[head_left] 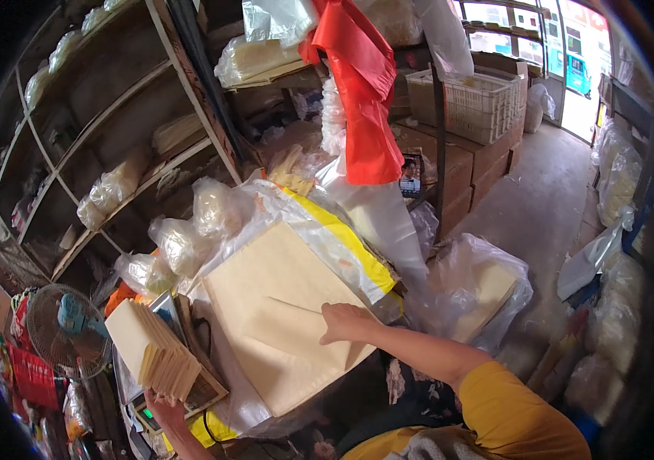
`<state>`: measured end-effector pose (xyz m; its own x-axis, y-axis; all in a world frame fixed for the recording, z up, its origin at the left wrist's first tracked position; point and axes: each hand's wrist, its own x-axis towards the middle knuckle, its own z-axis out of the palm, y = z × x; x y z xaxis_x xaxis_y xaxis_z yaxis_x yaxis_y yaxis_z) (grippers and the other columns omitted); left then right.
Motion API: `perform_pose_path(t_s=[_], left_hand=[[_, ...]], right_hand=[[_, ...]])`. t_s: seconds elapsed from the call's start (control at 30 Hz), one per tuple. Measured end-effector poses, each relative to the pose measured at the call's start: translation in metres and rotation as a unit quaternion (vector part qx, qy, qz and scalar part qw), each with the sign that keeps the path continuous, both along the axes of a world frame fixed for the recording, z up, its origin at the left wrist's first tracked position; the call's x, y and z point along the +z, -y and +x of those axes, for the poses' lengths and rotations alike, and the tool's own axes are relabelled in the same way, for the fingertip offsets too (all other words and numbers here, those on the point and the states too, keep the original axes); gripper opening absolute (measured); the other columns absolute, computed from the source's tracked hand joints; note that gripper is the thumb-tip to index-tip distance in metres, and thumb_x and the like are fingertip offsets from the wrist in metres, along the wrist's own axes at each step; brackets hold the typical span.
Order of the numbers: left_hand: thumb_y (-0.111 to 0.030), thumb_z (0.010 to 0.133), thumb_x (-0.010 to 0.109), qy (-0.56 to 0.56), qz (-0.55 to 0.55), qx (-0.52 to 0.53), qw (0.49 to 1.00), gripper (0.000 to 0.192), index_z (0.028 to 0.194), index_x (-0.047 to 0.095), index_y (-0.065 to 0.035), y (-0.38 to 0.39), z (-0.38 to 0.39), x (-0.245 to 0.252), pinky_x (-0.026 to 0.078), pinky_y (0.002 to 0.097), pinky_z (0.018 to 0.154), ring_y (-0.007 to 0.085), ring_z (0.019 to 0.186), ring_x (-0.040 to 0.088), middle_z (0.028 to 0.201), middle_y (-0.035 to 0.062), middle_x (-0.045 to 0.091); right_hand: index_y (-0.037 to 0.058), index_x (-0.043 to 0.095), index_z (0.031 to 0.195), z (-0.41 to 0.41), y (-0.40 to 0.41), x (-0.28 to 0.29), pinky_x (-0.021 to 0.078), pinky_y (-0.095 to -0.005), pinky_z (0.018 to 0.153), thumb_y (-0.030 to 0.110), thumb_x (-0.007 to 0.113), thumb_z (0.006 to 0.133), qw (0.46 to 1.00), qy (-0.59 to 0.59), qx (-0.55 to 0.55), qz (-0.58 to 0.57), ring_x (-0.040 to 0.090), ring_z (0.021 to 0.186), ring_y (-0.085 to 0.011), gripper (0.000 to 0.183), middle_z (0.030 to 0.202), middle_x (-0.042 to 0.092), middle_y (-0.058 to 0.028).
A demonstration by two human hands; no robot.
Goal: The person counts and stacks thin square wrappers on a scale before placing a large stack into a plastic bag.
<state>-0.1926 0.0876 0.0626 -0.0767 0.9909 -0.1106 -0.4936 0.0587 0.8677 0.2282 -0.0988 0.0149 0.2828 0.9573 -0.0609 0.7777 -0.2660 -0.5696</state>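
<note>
A large pile of flat, cream-coloured sheets (281, 259) lies on white plastic sheeting before me. My right hand (341, 324) grips the right end of a folded or curled cream sheet (289, 330) above the pile. At the lower left, a stack of folded cream sheets (151, 351) rests over a digital scale (148, 413) with a small green display. My left hand (166, 405) is at the near end of that stack, its fingers partly hidden below it; whether it grips the stack is unclear.
Filled clear plastic bags (177, 244) stand beyond the pile. A fan (68, 330) is at left. Red plastic bags (364, 92) hang above. An open plastic bag with cream sheets (482, 299) sits at right. Shelves (125, 109) and a white crate (476, 106) stand farther back.
</note>
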Motion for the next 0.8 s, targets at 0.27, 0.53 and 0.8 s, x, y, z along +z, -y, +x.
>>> perform_pose_path(t_s=[0.27, 0.53, 0.8], left_hand=[[-0.046, 0.083, 0.056, 0.189, 0.009, -0.113, 0.975, 0.054, 0.121, 0.05, -0.0093, 0.018, 0.008, -0.023, 0.048, 0.0488, 0.087, 0.0299, 0.109, 0.054, 0.12, 0.011, 0.055], [-0.045, 0.082, 0.055, 0.134, 0.063, -0.202, 0.968, 0.069, 0.136, 0.036, -0.0072, 0.092, 0.044, -0.08, 0.04, 0.05, 0.098, 0.0305, 0.12, 0.047, 0.133, 0.0134, 0.046], [-0.009, 0.065, 0.061, 0.09, -0.046, -0.27, 0.958, 0.077, 0.136, 0.033, -0.0047, 0.115, 0.118, -0.041, 0.044, 0.0389, 0.095, 0.0243, 0.117, 0.05, 0.128, 0.0095, 0.049]], right_hand=[[-0.0013, 0.057, 0.106, 0.004, -0.019, -0.007, 0.0451, -0.0377, 0.085, 0.031, 0.074, 0.062, 0.99, -0.101, 0.007, -0.093, 0.057, 0.1, -0.0313, 0.056, 0.104, 0.061, -0.0189], [0.0026, 0.036, 0.137, 0.031, -0.003, 0.081, 0.042, -0.0322, 0.094, 0.006, 0.067, 0.075, 0.883, -0.401, 0.061, 0.235, 0.05, 0.112, -0.0202, 0.069, 0.124, 0.051, -0.0091], [-0.0039, 0.028, 0.139, -0.063, -0.01, 0.134, 0.0422, -0.027, 0.093, 0.002, 0.06, 0.08, 0.795, -0.546, 0.159, 0.211, 0.052, 0.11, -0.0163, 0.068, 0.126, 0.05, -0.0121]])
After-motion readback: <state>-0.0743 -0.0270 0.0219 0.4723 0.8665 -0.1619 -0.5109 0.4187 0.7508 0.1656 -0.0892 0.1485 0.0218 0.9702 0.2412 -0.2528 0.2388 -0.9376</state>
